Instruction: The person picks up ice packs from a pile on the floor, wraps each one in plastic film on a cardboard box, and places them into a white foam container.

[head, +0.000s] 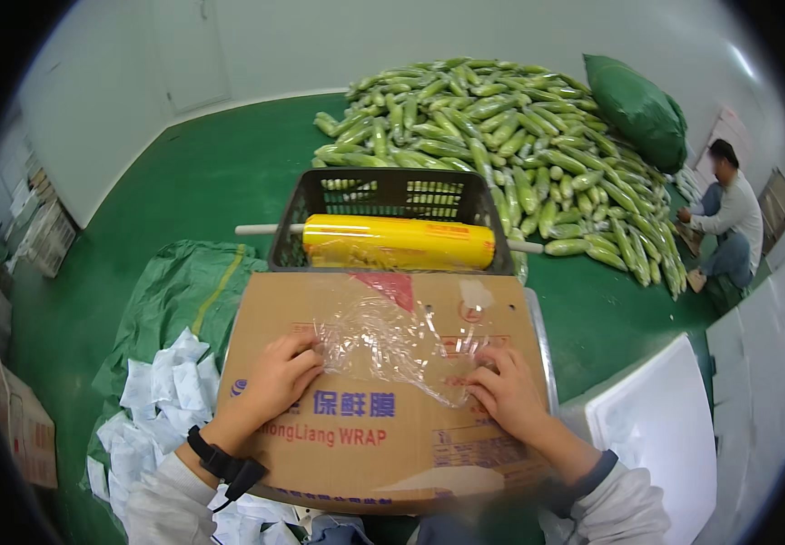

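Note:
A crumpled sheet of clear cling film [378,340] lies over the flat top of a cardboard box [338,470] before me. At its left edge, my left hand [287,375] pinches the film between thumb and fingers. My right hand [501,388] grips the film's right edge, fingers bent. Behind the box, a yellow-wrapped roll of film [399,238] rests on a pale rod across a black plastic crate [392,176]. Film hangs loosely over the roll's lower front. A black band with a small device circles my left wrist.
Wrapped green corn cobs [501,129] form a large heap behind the crate. A green sack [634,109] leans on it; a person [729,211] sits at the right. White packets [161,409] lie on green sheeting [181,293] at left. A white foam box [651,436] stands at right.

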The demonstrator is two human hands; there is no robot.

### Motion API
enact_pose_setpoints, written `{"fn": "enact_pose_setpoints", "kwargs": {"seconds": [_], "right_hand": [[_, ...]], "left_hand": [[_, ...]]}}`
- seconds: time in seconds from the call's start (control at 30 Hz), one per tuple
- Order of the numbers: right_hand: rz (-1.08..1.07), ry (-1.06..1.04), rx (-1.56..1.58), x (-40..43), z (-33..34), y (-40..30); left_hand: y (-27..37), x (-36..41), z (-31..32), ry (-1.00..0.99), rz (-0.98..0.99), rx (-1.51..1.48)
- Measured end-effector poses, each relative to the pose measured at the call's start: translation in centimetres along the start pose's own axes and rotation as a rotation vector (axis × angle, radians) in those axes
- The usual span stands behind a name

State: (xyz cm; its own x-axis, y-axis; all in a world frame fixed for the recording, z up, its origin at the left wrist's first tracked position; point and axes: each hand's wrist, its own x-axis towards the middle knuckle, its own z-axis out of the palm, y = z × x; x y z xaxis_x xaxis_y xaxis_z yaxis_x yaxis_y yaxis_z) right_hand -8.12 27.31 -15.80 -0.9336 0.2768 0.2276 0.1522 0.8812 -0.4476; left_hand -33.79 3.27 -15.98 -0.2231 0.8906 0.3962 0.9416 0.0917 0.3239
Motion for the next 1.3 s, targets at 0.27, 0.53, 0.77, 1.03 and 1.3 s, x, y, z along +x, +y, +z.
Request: {"fn": "enact_pose_setpoints", "kwargs": {"seconds": [0.27, 0.53, 0.77, 1.03, 1.3], "right_hand": [[0.318, 0.162, 0.458, -4.2, -4.1, -4.1], [0.14, -0.083, -0.03, -14.0, -1.5, -5.9], [0.281, -0.189, -0.014, -13.0, -1.6, -6.5], [0.359, -0.18, 0.112, -13.3, -2.4, -8.4], [0.325, -0.154, 0.108, -13.3, -0.7, -6.7]], "left_hand": [[0.9, -8.6, -8.2, 0.338, 0.156, 0.3], [6.9, -24.6, -0.5, 0.033, -0.081, 0.075], [0.9, -32.5, 8.4, -0.334, -0.727, 0.304], [-5.0, -28.5, 12.4, -0.281, -1.553, 0.159], [-9.2, -35.5, 9.0, 0.536, -1.52, -0.684]]}}
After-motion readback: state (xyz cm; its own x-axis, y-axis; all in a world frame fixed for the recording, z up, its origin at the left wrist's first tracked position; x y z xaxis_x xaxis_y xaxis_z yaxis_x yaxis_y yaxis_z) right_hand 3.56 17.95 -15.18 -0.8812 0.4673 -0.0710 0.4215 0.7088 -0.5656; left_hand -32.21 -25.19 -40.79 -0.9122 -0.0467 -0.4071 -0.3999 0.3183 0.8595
